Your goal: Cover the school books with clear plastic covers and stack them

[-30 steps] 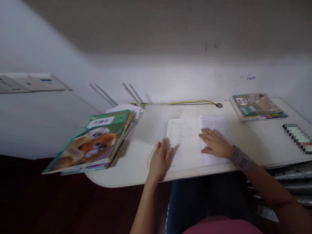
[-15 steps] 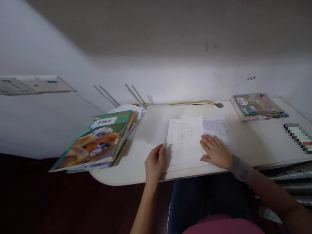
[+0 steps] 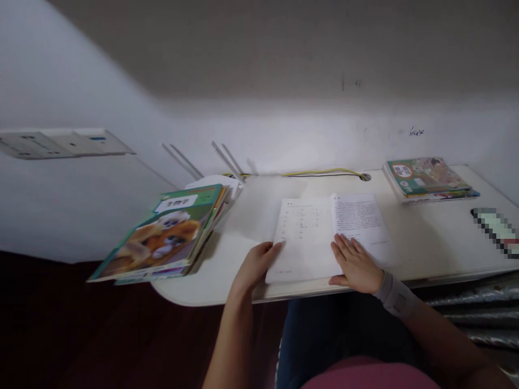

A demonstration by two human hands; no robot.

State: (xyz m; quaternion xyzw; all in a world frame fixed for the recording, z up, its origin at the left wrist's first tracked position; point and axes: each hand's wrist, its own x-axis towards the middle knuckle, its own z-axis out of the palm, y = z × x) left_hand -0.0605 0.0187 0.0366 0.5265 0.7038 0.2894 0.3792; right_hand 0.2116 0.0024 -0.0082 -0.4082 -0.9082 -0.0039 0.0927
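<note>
An open printed booklet (image 3: 308, 237) is laid flat near the front edge of a white counter (image 3: 430, 243) with a rounded corner. Its left page carries short, widely spaced lines of print, and its right page is filled with dense text. The left hand (image 3: 257, 265) is held loosely, with the fingers close together and slightly curled. Its fingertips (image 3: 275, 247) touch the left edge of the booklet, and no pinch on the paper is shown. The right hand (image 3: 357, 265) is spread palm down and pressed flat on the lower part of the right page, and a grey wrist brace (image 3: 395, 294) is worn on that wrist. To the left of the booklet, a stack of textbooks (image 3: 162, 243) overhangs the end of the counter; the top cover shows an orange furry animal and a white label printed 生物学. A second stack of books (image 3: 425, 181) with an illustrated cover lies at the back right, and a pixelated flat object (image 3: 494, 229) lies near the right end. A yellow and black cable (image 3: 320, 173) runs along the back edge to a round hole (image 3: 365, 177). Thin pale rods (image 3: 227, 162) rise against a white wall (image 3: 284, 129) behind the textbooks. Dark jeans (image 3: 344, 335) are seen below the counter.
</note>
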